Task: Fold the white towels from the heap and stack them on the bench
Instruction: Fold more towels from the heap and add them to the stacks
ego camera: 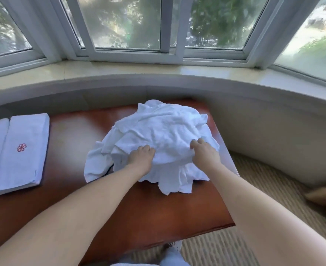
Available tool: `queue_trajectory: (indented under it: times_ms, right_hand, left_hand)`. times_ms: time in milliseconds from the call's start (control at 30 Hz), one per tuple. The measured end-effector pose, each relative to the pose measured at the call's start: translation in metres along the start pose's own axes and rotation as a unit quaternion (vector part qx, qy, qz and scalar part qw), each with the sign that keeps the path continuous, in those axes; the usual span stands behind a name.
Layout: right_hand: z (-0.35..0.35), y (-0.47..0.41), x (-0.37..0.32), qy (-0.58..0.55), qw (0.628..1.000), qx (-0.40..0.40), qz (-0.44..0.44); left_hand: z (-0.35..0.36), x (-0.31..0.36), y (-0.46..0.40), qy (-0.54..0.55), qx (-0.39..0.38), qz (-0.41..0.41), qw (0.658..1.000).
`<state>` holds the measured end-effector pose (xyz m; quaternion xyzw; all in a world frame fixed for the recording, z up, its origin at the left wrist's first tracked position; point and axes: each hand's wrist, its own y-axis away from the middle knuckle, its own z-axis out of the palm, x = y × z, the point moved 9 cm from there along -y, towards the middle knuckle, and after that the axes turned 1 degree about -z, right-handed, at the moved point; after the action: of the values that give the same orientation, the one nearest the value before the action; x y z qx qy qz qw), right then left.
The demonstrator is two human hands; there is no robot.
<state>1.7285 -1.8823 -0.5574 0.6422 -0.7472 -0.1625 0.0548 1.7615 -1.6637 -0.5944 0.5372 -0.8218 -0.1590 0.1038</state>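
White heap [158,131] gripped by both hands; folded towel [23,150] bears red emblem.

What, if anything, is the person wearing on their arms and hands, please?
Nothing shows on either. The left hand and right hand are bare, with no gloves, rings or watch visible. Both forearms are uncovered as far as the frame's lower edge, with no sleeve in view.

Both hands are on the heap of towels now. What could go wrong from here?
The left hand and right hand grip the tangled heap, so lifting may drag several towels together. The heap overhangs the bench's right edge, so loose towels might slide to the carpet.
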Motion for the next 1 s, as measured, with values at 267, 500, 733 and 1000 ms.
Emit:
queue_trajectory:
  times_ms: [267,500,733,1000]
  right_hand:
    - [-0.004,-0.04,0.008,-0.011,0.993,-0.041,-0.11]
    - [-0.089,-0.055,-0.013,-0.065,0.987,0.051,-0.14]
    - [-0.185,-0.048,-0.04,-0.173,0.963,0.161,-0.13]
    - [-0.322,-0.009,-0.084,-0.321,0.875,0.328,-0.152]
  left_hand:
    - [-0.017,-0.006,-0.003,0.047,0.031,-0.054,0.997]
    - [-0.121,-0.049,0.017,0.202,0.203,-0.159,0.945]
    - [-0.221,-0.085,0.049,0.284,0.345,-0.173,0.878]
    - [-0.296,-0.105,0.105,0.294,0.416,-0.123,0.851]
